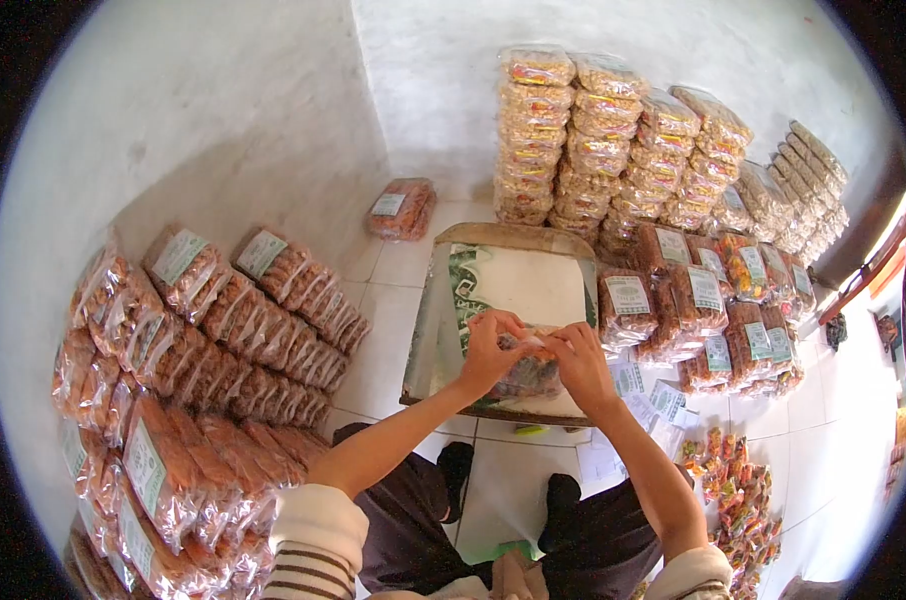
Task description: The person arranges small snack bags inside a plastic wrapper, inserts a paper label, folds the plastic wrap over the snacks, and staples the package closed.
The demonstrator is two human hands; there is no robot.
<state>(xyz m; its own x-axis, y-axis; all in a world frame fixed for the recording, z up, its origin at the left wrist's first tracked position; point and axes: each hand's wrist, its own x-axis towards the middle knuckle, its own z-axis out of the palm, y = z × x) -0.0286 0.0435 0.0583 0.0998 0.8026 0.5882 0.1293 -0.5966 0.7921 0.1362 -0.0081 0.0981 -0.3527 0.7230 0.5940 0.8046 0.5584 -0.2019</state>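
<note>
A clear plastic bag of snacks (529,378) rests on the low table (563,250) in front of me. My left hand (493,350) pinches the bag's top edge from the left. From the right, my right hand (579,362) pinches that same edge, close to the left hand. The fingers of both hands are bent together around the gathered plastic. What is inside the bag is partly hidden by my hands and too small to name.
Stacked brown snack packs (253,360) fill the left side. Tall stacks of pale snack packs (533,130) stand by the back wall. Labelled brown packs (663,290) lie right of the table, with loose paper labels (663,400) and small colourful packets (738,490) on the floor.
</note>
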